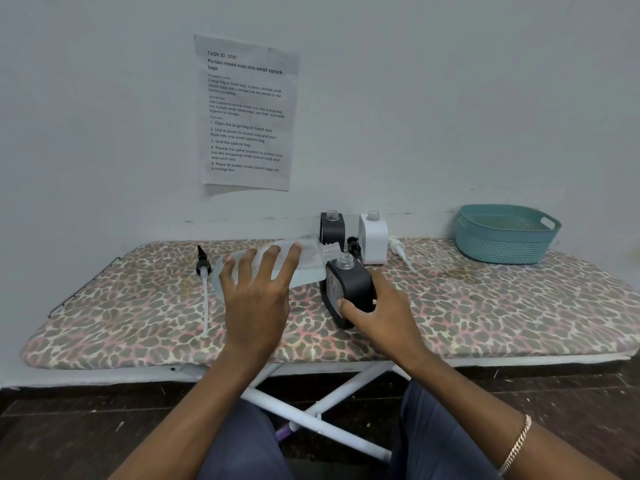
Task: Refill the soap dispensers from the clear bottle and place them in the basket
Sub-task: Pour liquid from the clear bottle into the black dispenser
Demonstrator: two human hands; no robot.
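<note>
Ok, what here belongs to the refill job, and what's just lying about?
Job: clear bottle, held black dispenser, rear black dispenser, white dispenser, left black pump, middle black pump, white pump, teal basket.
Lying about: nuts task sheet on wall.

I count three dispensers: the front black dispenser [353, 282], the rear black dispenser [332, 230] and the white dispenser [373, 240]. There are three loose pumps: the left black pump [203, 266], the middle black pump [354, 245] and the white pump [396, 247]. I see one clear bottle [308, 258], one basket [502, 247] and one sheet [246, 112] on the wall. Two hands show in my feed, the left hand [256, 296] and the right hand [377, 317].
</note>
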